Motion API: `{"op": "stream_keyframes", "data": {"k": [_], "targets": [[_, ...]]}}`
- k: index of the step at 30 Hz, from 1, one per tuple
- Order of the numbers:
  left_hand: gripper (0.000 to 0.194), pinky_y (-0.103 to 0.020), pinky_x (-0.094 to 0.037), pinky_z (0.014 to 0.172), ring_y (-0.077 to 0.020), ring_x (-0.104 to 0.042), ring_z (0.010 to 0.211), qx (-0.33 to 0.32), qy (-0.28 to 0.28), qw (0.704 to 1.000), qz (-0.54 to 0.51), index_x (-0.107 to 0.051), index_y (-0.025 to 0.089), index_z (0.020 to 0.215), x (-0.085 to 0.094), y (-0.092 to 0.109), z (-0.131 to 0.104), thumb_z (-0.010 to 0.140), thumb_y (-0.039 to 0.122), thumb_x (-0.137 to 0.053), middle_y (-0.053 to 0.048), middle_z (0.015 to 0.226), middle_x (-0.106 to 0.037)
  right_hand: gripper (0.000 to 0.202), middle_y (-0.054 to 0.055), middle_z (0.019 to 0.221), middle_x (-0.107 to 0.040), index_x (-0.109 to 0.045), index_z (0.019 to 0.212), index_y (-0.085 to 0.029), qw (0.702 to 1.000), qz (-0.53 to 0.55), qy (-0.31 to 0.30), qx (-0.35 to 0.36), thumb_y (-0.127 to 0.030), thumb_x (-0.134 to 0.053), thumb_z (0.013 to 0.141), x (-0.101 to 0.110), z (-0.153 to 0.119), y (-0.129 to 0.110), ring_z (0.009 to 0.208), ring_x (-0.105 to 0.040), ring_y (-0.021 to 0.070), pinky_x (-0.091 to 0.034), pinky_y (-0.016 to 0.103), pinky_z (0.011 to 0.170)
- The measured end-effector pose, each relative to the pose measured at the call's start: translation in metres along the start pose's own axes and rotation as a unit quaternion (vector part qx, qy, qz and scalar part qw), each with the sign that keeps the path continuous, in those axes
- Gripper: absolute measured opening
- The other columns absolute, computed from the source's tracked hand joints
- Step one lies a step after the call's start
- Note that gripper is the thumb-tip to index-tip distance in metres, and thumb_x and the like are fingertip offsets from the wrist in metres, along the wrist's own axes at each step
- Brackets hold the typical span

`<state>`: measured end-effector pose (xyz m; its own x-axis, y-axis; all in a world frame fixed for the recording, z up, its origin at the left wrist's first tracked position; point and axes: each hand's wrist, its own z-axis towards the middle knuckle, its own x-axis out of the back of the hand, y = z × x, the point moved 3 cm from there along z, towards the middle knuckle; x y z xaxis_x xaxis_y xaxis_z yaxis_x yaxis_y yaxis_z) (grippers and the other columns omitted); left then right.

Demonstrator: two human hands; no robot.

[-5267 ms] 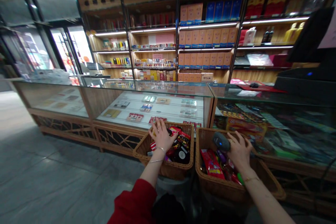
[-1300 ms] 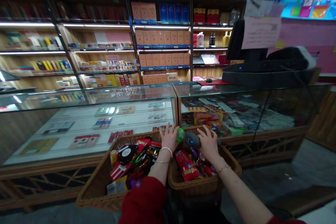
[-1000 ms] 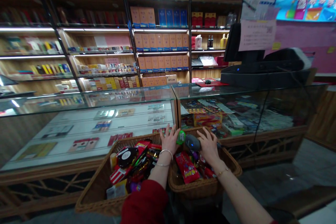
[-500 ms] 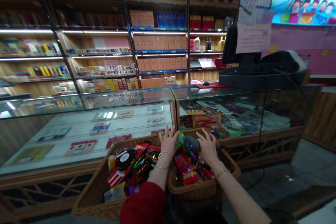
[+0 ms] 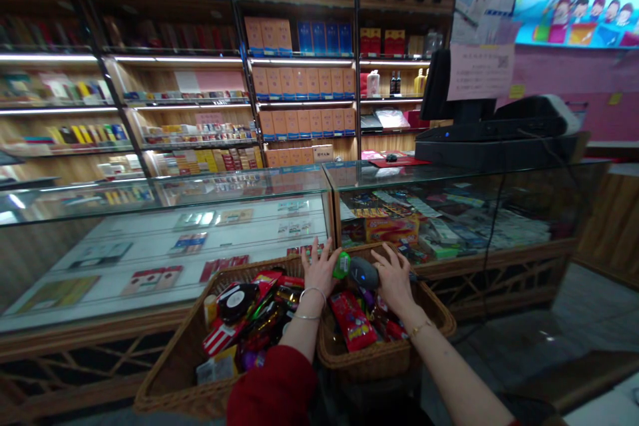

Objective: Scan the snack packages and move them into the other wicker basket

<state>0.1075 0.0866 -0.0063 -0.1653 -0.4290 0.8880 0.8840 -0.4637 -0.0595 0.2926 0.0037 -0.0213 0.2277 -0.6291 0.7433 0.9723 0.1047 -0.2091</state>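
My left hand [image 5: 319,271] holds a small bright green packaged item [image 5: 342,265] between thumb and fingers, its pale label turned to the right. A dark grey barcode scanner [image 5: 364,273] with a small blue light is gripped in my right hand [image 5: 394,281], its head close beside the label. Under my hands sit two wicker baskets. The left wicker basket [image 5: 167,373] is full of mixed snack packets, among them a round black package [image 5: 238,303]. In the right wicker basket [image 5: 367,367] lies a red snack packet [image 5: 352,321] with other wrapped items.
Ahead runs a glass display counter [image 5: 239,183] with goods inside. On its right part stand a monitor [image 5: 435,85] and a dark till base [image 5: 494,146]; a black cable [image 5: 494,233] hangs down the front. Stocked shelves [image 5: 305,100] line the wall behind.
Almost nothing differs. The view has shifted very slightly; both hands keep their hold on the green item and the scanner.
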Motion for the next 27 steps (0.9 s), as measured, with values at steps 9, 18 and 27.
{"op": "stream_keyframes", "data": {"k": [9, 18, 27], "targets": [[0.084, -0.069, -0.010, 0.117, -0.0384, -0.014, 0.150, -0.004, 0.002, 1.000, -0.005, -0.048, 0.045, 0.139, 0.0010, 0.0006, 0.0000, 0.064, 0.029, -0.082, 0.001, 0.160, -0.033, 0.029, 0.007, 0.134, -0.063, -0.070, 0.092, -0.021, 1.000, 0.012, 0.003, 0.004, -0.008, -0.051, 0.077, 0.0021, -0.0001, -0.0012, 0.143, -0.032, 0.0278, -0.024, 0.050, 0.108], [0.084, -0.069, -0.011, 0.116, -0.0386, -0.012, 0.150, -0.006, -0.007, 1.000, 0.005, -0.048, 0.043, 0.140, 0.0000, 0.0012, 0.0003, 0.064, 0.028, -0.082, 0.000, 0.161, -0.030, 0.028, 0.005, 0.135, -0.063, -0.069, 0.093, -0.021, 1.000, 0.007, -0.003, 0.000, -0.008, -0.051, 0.076, -0.0016, -0.0007, 0.0008, 0.144, -0.032, 0.0260, -0.023, 0.049, 0.109], [0.087, -0.071, -0.010, 0.116, -0.0392, -0.011, 0.150, -0.009, -0.010, 1.000, 0.008, -0.048, 0.044, 0.140, -0.0045, 0.0000, 0.0013, 0.062, 0.031, -0.084, 0.000, 0.162, -0.029, 0.028, 0.007, 0.132, -0.065, -0.070, 0.093, -0.021, 1.000, 0.011, 0.002, 0.005, -0.009, -0.052, 0.076, -0.0019, -0.0010, 0.0015, 0.143, -0.033, 0.0276, -0.023, 0.050, 0.109]]}}
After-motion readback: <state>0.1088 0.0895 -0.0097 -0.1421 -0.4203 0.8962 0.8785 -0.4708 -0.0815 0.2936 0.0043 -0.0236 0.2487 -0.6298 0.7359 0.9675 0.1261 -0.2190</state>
